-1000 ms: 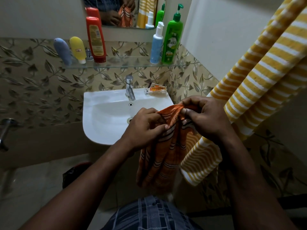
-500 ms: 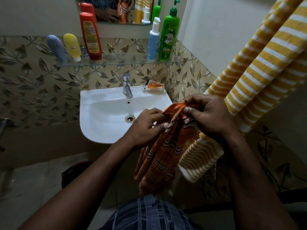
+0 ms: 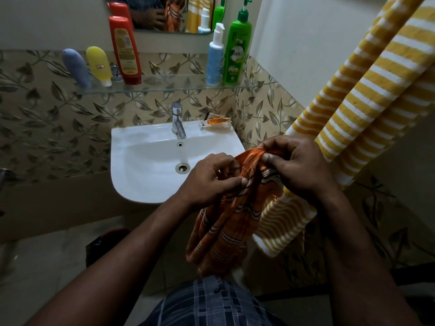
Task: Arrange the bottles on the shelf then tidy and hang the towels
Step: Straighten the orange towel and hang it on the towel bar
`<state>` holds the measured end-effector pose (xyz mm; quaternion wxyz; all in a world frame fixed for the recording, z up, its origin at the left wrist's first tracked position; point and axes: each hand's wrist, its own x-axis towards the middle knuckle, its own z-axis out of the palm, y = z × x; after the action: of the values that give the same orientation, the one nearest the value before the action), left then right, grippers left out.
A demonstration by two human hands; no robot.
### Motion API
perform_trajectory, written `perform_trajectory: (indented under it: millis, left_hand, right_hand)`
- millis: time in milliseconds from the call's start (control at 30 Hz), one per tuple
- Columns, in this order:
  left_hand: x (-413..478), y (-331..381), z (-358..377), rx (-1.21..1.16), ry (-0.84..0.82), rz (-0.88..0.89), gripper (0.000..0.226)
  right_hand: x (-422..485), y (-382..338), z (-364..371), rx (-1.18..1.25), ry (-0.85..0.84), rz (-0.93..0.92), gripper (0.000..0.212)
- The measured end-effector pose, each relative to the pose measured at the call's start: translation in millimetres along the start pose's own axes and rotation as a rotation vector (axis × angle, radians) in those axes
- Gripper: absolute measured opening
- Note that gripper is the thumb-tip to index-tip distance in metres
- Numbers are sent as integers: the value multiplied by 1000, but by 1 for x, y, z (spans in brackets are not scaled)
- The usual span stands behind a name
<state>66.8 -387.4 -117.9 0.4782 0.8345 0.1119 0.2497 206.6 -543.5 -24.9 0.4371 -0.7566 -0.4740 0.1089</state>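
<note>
Above the white sink [image 3: 141, 147], bottle-lined glass shelf [image 3: 169, 87].

Both hands, the left hand [image 3: 209, 178] and right hand [image 3: 297, 167], pinch the bunched orange striped cloth towel [image 3: 226, 222] before a white ceramic sink [image 3: 146, 156], beside a hanging yellow-and-white striped towel [image 3: 367, 95].

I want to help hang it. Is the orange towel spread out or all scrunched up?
Scrunched. The left hand and right hand pinch the orange towel at its bunched top.
</note>
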Motion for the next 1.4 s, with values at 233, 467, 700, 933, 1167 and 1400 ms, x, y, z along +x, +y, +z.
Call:
perform_trajectory:
  millis: [233,467,700,933,1167,1400]
  left_hand:
    - [-5,-7,-12,269,47,185,25]
    - [-10,-15,-8,362,136,215,17]
    - [-5,-9,5,59,148,46,14]
    - [4,0,11,-71,95,-12,24]
    - [5,5,10,179,135,130,26]
    - [0,6,3,606,96,322,32]
  right_hand:
    - [-1,1,1,-47,7,16,29]
    - [0,3,4,-58,13,12,20]
    - [3,-2,1,-48,19,-23,24]
    - [3,-2,-2,-56,21,-28,22]
    - [2,-6,-5,-103,37,-49,40]
    - [2,-4,-6,-184,55,-28,28]
